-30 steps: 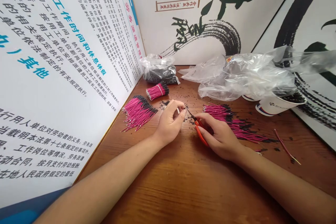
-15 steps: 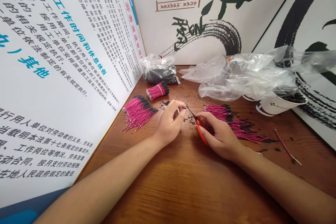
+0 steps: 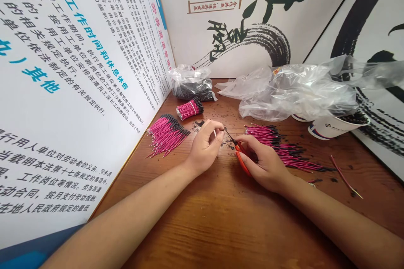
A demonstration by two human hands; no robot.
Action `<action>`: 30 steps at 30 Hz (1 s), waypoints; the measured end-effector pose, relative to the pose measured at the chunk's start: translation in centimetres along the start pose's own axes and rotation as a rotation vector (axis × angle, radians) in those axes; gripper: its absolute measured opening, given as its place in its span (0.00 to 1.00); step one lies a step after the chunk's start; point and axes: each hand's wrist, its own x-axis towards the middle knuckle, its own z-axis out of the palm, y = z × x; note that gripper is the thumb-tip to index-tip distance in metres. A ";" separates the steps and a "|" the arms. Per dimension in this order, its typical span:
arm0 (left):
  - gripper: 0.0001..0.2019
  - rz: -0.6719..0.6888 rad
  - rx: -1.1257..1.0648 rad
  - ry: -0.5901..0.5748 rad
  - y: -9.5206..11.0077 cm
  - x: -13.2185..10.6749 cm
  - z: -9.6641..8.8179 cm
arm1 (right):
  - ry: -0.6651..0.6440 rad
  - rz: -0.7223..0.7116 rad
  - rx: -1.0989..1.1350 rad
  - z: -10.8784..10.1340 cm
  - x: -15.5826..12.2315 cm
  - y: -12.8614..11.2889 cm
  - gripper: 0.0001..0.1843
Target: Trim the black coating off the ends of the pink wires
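My left hand [image 3: 205,147] rests on the wooden table [image 3: 221,218] with its fingers pinched together; what they hold is too small to make out. My right hand [image 3: 263,162] grips orange-handled snips [image 3: 240,156], whose dark tip points at the left fingertips. A fanned heap of pink wires with black ends [image 3: 166,133] lies left of the left hand. A tied bundle of the same wires [image 3: 188,109] sits behind it. Another loose heap of pink wires [image 3: 284,147] lies just beyond my right hand.
Printed boards stand on the left, at the back and on the right. A clear bag of black bits [image 3: 192,84] and crumpled plastic bags [image 3: 293,90] lie at the back. A paper cup [image 3: 337,126] lies at the right. Black scraps dot the table; a stray wire [image 3: 345,180] lies far right.
Both hands stay in nearly the same place. The snips' tip has shifted slightly at the left fingertips.
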 end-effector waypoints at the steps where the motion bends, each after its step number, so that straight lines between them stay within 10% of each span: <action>1: 0.03 -0.002 -0.002 0.000 0.0 0.0 0.0 | -0.003 0.002 0.003 0.0 0.0 0.0 0.11; 30: 0.03 -0.029 0.008 -0.008 -0.1 0.0 0.0 | -0.003 -0.024 0.020 -0.2 -0.1 0.1 0.11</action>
